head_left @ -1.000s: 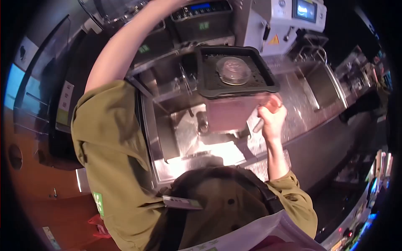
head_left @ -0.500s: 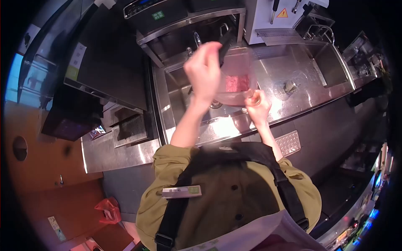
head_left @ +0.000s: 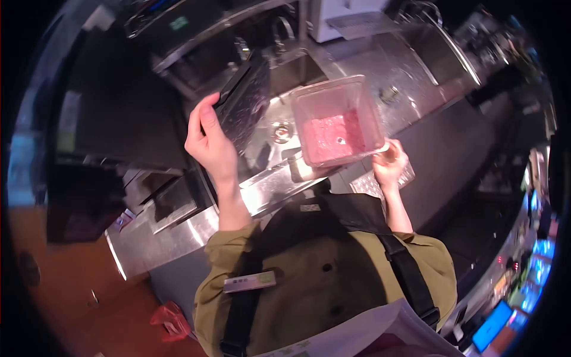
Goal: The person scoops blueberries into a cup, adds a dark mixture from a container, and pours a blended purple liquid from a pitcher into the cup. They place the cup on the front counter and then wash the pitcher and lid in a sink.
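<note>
Nearest the camera are an olive shirt and a dark apron strap (head_left: 410,279), with a name tag (head_left: 250,281) on the chest. Above them, the right hand (head_left: 389,163) has its grip closed on the lower corner of a clear blender jar (head_left: 338,122), open at the top, pink blend in its bottom, held over the steel desk (head_left: 178,235) edge beside the sink (head_left: 279,131). The left hand (head_left: 208,140) has its grip closed on the black jar lid (head_left: 244,98), tilted on edge above the sink. Half a second ago that hand was right over the jar; now it is off to the left, well apart. Machines beyond are blurred and cut off at the top.
</note>
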`<state>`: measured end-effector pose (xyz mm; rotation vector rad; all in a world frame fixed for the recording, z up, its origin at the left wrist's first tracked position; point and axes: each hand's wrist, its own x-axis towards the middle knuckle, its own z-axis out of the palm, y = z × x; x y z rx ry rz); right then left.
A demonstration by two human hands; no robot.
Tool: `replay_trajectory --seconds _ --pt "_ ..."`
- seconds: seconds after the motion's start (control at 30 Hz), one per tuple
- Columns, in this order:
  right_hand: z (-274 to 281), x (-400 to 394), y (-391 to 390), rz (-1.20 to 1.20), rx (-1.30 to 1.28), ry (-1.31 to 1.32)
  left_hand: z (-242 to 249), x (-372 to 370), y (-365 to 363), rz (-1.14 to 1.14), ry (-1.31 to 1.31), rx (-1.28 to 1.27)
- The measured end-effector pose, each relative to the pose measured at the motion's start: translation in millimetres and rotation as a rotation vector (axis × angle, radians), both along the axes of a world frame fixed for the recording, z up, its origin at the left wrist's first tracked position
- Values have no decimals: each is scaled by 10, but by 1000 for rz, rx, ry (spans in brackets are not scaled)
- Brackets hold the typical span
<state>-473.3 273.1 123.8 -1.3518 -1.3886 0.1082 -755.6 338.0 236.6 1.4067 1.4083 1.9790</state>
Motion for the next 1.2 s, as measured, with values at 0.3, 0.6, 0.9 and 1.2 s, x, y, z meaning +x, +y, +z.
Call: replay_trajectory --seconds 0.3,0.6,0.9,1.2 --pt "200 1118 -754 -635 79 336 -2636 305 604 -84 544 -699" --pt "154 2424 -729 -926 247 350 -3062 798 980 -186 942 -680" --pt "166 3187 -291 -945 355 474 -2067 3298 841 -798 108 -449" --pt "116 3893 254 -977 414 251 -2163 3888 1080 -711 -23 -357"
